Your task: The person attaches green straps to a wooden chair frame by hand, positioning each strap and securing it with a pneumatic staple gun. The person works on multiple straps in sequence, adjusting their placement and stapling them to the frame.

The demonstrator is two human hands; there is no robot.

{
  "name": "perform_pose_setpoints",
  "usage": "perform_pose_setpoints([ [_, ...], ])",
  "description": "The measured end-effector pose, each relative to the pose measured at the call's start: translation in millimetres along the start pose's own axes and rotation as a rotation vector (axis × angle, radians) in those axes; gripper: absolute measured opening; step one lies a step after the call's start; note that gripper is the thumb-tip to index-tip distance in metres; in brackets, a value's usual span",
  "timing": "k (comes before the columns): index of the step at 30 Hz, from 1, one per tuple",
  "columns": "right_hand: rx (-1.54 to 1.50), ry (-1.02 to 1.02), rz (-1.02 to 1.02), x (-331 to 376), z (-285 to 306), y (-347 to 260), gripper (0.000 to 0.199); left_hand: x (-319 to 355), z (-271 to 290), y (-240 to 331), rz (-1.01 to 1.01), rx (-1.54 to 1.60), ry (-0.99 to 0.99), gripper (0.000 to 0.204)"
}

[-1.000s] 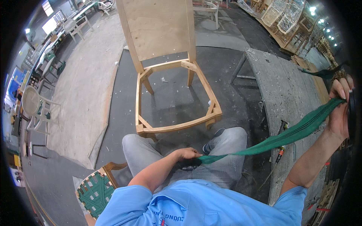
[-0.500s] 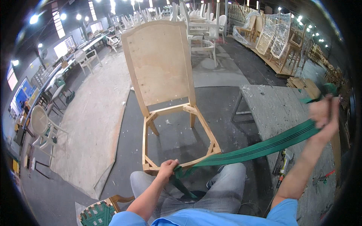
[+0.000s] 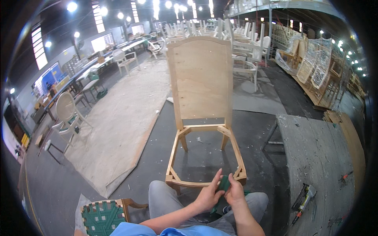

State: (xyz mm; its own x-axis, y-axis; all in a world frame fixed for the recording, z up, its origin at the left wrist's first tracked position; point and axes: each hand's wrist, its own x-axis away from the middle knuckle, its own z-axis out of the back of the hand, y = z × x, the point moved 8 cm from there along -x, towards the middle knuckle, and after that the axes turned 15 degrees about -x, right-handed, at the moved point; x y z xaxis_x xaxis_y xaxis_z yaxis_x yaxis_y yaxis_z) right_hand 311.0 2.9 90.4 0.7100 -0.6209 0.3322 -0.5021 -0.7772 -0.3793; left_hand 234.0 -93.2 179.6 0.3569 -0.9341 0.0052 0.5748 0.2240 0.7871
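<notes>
A bare wooden chair frame (image 3: 200, 78) with a solid plywood back and an open seat stands in front of my knees. Close over its front rail (image 3: 189, 183), my left hand (image 3: 206, 198) and right hand (image 3: 236, 192) are together. Gathered between them is a strip of green webbing (image 3: 225, 183), and a loose part hangs below. My right thumb and fingers pinch it. The left hand presses against it from the other side, with its index finger pointing up. Part of the strip is hidden by the hands.
At right, a worn worktable (image 3: 319, 145) bears a staple gun (image 3: 303, 200) and a small red-handled tool (image 3: 346, 176). A seat with woven green webbing (image 3: 103, 218) lies at lower left. White chairs (image 3: 67, 110) stand further left; wrapped chair parts (image 3: 315, 65) stand behind the worktable.
My right hand has come in from the far right to meet the left over the front rail. The long stretched webbing is now gathered between them. The view has shifted left.
</notes>
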Motion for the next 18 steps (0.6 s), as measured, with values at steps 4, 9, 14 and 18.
perform_pose_setpoints([
  [4, -0.045, 0.121, -0.081, -20, 10, -16, 0.030, 42, -29, -36, 0.198, -0.044, -0.163, 0.103],
  [9, 0.076, 0.088, 0.080, -39, -41, -94, 0.039, 72, -73, -90, 0.171, -0.239, -0.383, 0.094],
  [14, 0.060, -0.295, 0.087, -24, -132, -125, 0.051, 49, -52, -109, 0.075, -0.040, -0.537, 0.085],
  [18, 0.571, -0.435, -0.312, 27, -121, -14, 0.052, 0, 8, -37, -0.132, 1.208, -0.705, 0.076],
])
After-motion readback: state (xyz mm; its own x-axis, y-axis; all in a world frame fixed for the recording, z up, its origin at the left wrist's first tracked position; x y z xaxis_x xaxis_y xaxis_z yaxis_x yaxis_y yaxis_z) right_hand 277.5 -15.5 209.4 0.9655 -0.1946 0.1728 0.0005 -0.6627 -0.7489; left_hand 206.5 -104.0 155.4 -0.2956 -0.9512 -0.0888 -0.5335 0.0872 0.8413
